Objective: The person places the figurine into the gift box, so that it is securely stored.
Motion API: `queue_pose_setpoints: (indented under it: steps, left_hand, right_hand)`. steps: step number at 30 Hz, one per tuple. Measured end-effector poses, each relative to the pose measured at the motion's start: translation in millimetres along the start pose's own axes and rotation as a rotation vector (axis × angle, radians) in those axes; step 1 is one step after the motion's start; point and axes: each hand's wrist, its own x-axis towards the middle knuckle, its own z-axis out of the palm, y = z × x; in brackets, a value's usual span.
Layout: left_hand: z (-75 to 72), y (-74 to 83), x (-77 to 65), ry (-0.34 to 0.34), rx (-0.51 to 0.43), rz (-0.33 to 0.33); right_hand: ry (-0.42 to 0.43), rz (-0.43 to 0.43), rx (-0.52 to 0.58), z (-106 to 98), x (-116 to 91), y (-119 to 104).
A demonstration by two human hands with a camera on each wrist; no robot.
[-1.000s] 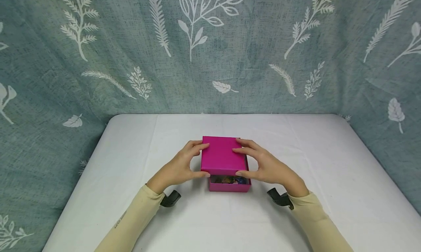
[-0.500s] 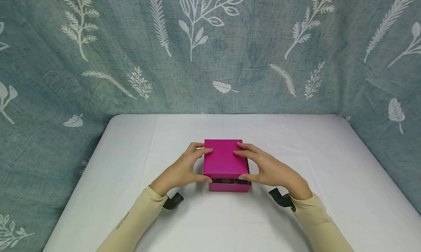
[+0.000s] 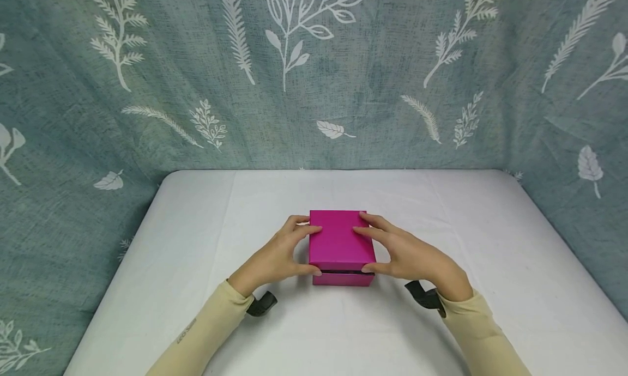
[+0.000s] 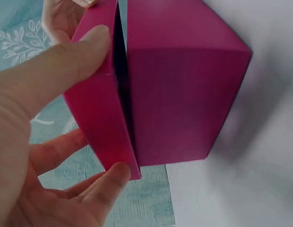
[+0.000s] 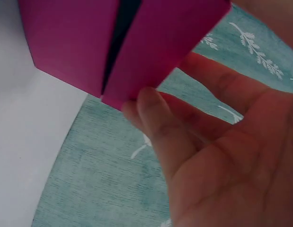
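A square magenta lid (image 3: 338,245) lies over the matching box base (image 3: 342,279) on the table. A dark gap shows between them along the front, and in the left wrist view the lid (image 4: 101,118) stands slightly apart from the base (image 4: 179,104). My left hand (image 3: 279,253) holds the lid's left side, thumb at the front corner and fingers on its top and far side. On the opposite side my right hand (image 3: 412,253) grips the lid in the same way, thumb at the front right corner. What lies inside the box is hidden.
The box stands on a white-covered table (image 3: 245,201). Behind it hangs a blue-green curtain (image 3: 373,114) with white leaf prints. A black strap mount (image 3: 262,304) sits at the left wrist, another black mount (image 3: 426,295) at the right.
Both hands have brought the lid down and slightly right and nearer over the base. The front gap has narrowed, and the colourful contents seen earlier are now covered.
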Motion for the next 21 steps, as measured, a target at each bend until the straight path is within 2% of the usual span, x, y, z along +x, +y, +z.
queue_pose_setpoints:
  steps: [11,21]
  left_hand:
    - [7.5,10.5,-2.8,-0.041,0.044,-0.018]
    - [9.5,9.0,-2.7,-0.059,0.081,-0.045]
  right_hand:
    - [-0.146,0.077,0.049,-2.5,-4.4,-2.6]
    - [-0.145,0.054,0.04,0.9,-1.6,-0.2]
